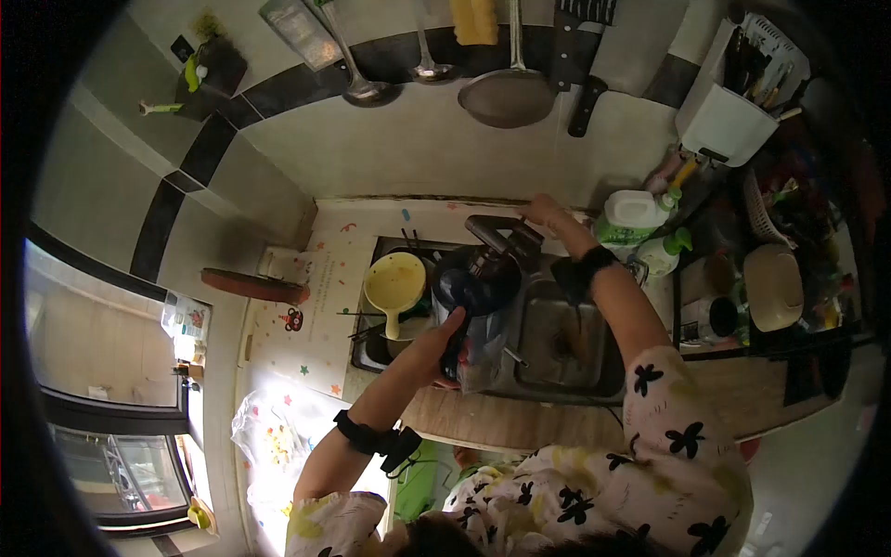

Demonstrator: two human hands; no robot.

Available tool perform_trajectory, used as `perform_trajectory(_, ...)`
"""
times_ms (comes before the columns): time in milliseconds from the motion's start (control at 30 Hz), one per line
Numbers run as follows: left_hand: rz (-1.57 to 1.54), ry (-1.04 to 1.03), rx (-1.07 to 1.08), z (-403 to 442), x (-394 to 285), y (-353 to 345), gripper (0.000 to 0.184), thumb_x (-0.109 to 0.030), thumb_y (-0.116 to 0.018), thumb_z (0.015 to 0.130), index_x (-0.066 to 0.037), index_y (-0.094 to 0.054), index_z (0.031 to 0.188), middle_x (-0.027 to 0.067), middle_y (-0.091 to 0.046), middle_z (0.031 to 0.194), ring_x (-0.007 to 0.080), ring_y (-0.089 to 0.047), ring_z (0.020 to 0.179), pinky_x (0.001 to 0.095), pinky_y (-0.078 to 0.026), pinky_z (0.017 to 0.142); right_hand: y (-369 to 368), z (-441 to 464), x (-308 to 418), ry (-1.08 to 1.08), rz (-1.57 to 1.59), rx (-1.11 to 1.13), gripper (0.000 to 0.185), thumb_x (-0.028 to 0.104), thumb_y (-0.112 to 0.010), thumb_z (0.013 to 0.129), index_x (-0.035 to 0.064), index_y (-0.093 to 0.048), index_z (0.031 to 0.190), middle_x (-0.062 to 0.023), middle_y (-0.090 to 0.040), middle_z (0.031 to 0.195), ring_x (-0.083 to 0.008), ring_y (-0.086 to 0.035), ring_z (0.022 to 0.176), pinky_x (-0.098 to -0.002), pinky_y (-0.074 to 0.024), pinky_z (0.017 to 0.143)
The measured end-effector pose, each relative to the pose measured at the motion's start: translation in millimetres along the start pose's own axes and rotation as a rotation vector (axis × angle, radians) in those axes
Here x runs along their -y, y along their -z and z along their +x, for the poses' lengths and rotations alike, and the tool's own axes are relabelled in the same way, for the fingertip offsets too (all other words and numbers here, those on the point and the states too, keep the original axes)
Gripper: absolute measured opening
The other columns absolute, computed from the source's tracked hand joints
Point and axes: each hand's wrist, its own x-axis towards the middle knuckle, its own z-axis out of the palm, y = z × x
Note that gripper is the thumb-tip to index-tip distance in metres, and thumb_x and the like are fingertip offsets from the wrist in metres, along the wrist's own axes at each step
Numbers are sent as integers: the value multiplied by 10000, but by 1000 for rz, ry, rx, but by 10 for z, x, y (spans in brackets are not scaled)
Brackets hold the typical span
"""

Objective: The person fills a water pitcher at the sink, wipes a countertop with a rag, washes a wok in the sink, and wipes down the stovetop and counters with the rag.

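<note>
A dark, round-topped appliance (478, 283) with a clear lower part stands over the left side of the sink. My left hand (449, 345) is closed round its black handle at the near side. Beyond the appliance, my right hand (548, 213) reaches to the wall side of the sink, by a dark fitting (522, 239); its fingers look bent, and what they hold is too small to make out. To the left sits a pale yellow pan (395, 282). The metal sink basin (568, 339) is right of the appliance.
Ladles, a strainer (509, 97) and a knife (585, 107) hang on the wall. A white jug (631, 215) and a pump bottle (661, 252) stand right of the sink. A beige bowl (773, 286) is farther right. A brown round board (255, 285) stands at left.
</note>
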Motion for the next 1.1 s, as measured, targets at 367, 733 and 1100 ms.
perform_trajectory(367,-14,-13,-38,103,-114,71,473,-556,-484,828,-85,-525,815,27,-520,650,164,-525,576,458,-497,589,-483,614,-228,-156,332,-30,485,292,-654,633,-100,-578,908,-236,-598,881,-322,-578,792,-398,-453,726)
perform_trajectory(733,-51,-20,-28,-29,16,71,493,-573,-463,828,-85,-519,793,31,-519,633,182,-543,598,468,-504,595,-586,1030,-485,121,-2,60,419,308,-635,718,-21,-575,970,-183,-605,939,-257,-587,768,-365,-463,652)
perform_trajectory(1100,-20,0,-26,-86,149,68,492,-579,-455,828,-94,-522,784,20,-521,630,170,-532,597,492,-466,637,-712,958,-434,594,-504,-318,198,185,-531,744,12,-624,764,-184,-616,799,-324,-607,772,-389,-477,678)
